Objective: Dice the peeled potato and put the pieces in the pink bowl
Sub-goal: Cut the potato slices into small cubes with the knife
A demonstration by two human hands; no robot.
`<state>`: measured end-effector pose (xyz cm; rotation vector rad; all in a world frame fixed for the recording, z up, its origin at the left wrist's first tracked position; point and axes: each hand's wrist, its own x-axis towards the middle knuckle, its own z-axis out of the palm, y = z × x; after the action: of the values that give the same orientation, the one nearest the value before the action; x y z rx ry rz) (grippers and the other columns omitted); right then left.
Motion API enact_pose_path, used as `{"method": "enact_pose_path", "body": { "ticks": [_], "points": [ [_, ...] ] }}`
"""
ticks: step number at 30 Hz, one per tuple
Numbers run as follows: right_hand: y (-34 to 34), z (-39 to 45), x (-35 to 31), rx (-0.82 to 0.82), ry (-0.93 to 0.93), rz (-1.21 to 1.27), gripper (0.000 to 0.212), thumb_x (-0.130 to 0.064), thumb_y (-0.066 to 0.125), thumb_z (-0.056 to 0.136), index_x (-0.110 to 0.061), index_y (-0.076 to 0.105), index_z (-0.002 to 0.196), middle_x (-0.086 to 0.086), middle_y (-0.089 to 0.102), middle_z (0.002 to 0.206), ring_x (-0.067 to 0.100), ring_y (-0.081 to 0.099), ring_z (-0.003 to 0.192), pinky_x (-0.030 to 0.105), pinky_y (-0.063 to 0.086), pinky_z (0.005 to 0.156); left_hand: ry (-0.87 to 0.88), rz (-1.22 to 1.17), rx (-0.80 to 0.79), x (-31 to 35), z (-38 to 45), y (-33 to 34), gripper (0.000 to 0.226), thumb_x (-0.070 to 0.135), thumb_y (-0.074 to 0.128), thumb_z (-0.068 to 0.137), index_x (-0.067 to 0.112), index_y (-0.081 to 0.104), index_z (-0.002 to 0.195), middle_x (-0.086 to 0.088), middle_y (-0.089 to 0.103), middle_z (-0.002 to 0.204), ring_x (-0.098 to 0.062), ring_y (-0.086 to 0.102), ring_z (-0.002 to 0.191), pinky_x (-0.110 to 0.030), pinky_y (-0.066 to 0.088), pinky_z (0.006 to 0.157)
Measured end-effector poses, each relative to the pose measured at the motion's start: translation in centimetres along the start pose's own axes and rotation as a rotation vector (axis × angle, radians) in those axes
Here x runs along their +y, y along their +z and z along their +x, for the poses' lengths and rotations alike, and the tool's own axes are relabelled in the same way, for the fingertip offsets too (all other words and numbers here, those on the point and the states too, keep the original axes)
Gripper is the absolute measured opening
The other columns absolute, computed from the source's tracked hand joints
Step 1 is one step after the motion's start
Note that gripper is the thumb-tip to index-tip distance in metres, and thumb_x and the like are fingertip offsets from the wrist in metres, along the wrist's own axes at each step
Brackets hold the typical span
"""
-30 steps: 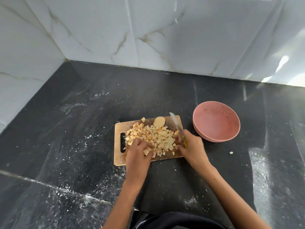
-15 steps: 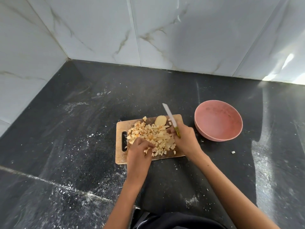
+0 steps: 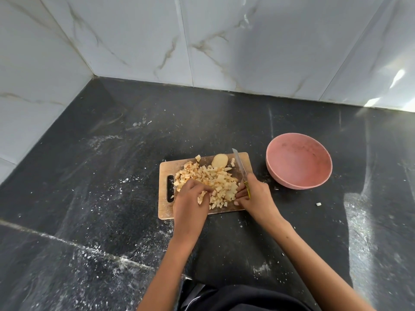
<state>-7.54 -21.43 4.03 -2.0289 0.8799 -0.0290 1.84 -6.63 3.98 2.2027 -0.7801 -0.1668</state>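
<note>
A rectangular wooden chopping board [image 3: 165,207] with a slot handle at its left end is laid on a dark, flour-dusted stone counter [image 3: 101,176], and most of its surface is covered by a heap of small pale yellow potato cubes [image 3: 208,178]. One rounded, uncut end slice of peeled potato [image 3: 219,160] is seen at the far edge of the board, just beyond the heap. The left hand [image 3: 188,205] is placed at the near left of the heap, its fingers curled down into the cubes, a few of which are gathered under the fingertips. A small knife with a silver blade and a yellow-striped handle [image 3: 241,169] is gripped in the right hand [image 3: 256,198], with the blade pointed away from the person along the right edge of the heap. A round pink plastic bowl [image 3: 298,163], with no potato visible inside, stands on the counter just to the right of the board. A single stray cube [image 3: 318,204] lies on the counter, near the bowl's front. White marble-patterned wall tiles [image 3: 224,41] line the back of the counter.
</note>
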Motion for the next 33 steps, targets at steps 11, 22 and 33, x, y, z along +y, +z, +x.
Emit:
{"method": "enact_pose_path", "body": {
  "ticks": [11, 22, 33],
  "points": [
    [-0.2, 0.3, 0.7, 0.306, -0.063, 0.066, 0.016, -0.004, 0.065, 0.086, -0.011, 0.053, 0.093, -0.006, 0.07, 0.094, 0.01, 0.064, 0.091, 0.03, 0.053, 0.08, 0.103, 0.003, -0.007, 2.0, 6.0, 1.0, 0.014, 0.018, 0.066, 0.09, 0.01, 0.073, 0.1, 0.001, 0.069, 0.097, -0.01, 0.061, 0.09, -0.015, 0.043, 0.085],
    [0.1, 1.8, 0.7, 0.311, -0.058, 0.093, 0.015, -0.001, 0.059, 0.09, -0.011, 0.048, 0.087, -0.002, 0.07, 0.1, 0.008, 0.064, 0.095, 0.011, 0.043, 0.076, -0.099, 0.289, -0.182, 4.8, 11.2, 3.7, 0.029, 0.03, 0.078, 0.079, 0.008, 0.068, 0.094, -0.006, 0.067, 0.093, -0.02, 0.064, 0.084, -0.024, 0.043, 0.067],
    [0.5, 4.2, -1.3, 0.32, -0.115, -0.038, 0.014, -0.001, 0.048, 0.094, -0.013, 0.044, 0.088, 0.006, 0.063, 0.086, 0.021, 0.061, 0.078, 0.039, 0.053, 0.071, -0.009, 0.31, 0.012, 3.2, 10.3, 2.2, 0.008, 0.012, 0.07, 0.085, 0.007, 0.074, 0.08, -0.007, 0.067, 0.09, -0.018, 0.056, 0.086, -0.024, 0.044, 0.068]
  ]
}}
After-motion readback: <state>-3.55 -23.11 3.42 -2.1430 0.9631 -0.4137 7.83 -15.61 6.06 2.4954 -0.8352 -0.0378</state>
